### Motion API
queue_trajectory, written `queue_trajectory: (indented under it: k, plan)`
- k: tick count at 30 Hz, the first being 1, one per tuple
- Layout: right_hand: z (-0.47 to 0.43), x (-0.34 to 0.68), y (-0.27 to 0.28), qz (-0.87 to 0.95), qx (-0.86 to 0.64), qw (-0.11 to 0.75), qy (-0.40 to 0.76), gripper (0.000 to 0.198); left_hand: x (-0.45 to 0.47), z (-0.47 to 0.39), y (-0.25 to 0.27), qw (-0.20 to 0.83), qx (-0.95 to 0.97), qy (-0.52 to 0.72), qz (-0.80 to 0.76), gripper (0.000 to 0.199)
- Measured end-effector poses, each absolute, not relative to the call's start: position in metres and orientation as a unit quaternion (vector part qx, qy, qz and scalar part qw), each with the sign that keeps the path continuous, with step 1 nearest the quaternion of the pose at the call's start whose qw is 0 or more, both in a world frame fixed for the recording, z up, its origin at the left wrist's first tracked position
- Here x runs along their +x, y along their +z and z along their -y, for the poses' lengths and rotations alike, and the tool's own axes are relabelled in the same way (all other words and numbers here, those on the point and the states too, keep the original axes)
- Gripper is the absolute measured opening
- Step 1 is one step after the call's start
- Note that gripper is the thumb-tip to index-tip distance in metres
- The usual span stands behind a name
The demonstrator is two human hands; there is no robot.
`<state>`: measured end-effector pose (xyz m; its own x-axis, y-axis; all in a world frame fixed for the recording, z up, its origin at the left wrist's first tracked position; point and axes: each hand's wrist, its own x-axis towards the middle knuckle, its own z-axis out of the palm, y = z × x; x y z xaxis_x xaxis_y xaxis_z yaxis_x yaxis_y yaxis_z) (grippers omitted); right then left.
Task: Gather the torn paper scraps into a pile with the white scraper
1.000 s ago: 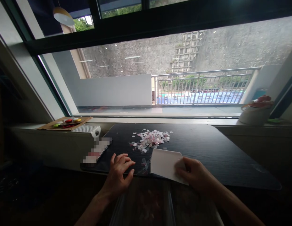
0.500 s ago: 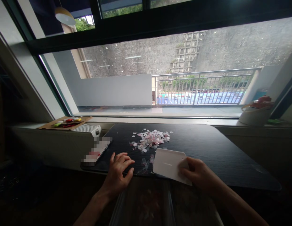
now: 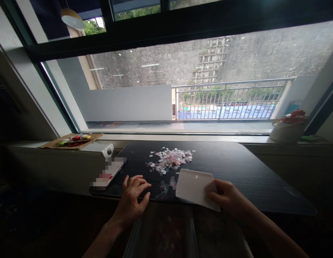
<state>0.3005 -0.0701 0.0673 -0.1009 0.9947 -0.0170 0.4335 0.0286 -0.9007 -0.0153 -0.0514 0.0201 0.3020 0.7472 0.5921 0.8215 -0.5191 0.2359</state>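
Note:
My right hand (image 3: 225,193) pinches the right edge of a flat white card-like piece (image 3: 194,188) with rounded corners, tilted above the table's front edge. With fingers apart and slightly bent, my left hand (image 3: 135,195) rests at the front left of the dark table (image 3: 222,157) and holds nothing. Beyond both hands lies a heap of small white and pinkish scraps (image 3: 173,158). A few clear scraps (image 3: 167,184) lie between the left hand and the white piece. Below the table edge, a see-through container (image 3: 169,233) with some scraps inside shows dimly.
A flat object (image 3: 109,175), partly pixelated, lies at the table's left edge. Left of the table are a white slotted box (image 3: 99,147) and cardboard (image 3: 50,141) bearing colourful items. A white bucket (image 3: 286,130) stands on the right sill. The window (image 3: 144,71) rises behind.
The view has shifted slightly. The white piece has tilted a little in my right hand, with its left edge slightly farther right. My left hand stays at the table edge.

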Motion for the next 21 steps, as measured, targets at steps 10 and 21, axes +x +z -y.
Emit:
queue_trajectory:
  k: [10, 21]
  plan:
    - [0.07, 0.368, 0.067, 0.586, -0.629, 0.409, 0.305, 0.021, -0.008, 0.041, 0.018, 0.05, -0.804, -0.345, 0.482, 0.019]
    - [0.046, 0.316, 0.047, 0.609, -0.54, 0.412, 0.41, 0.02, -0.009, 0.017, 0.012, 0.052, -0.728, -0.454, 0.51, 0.02]
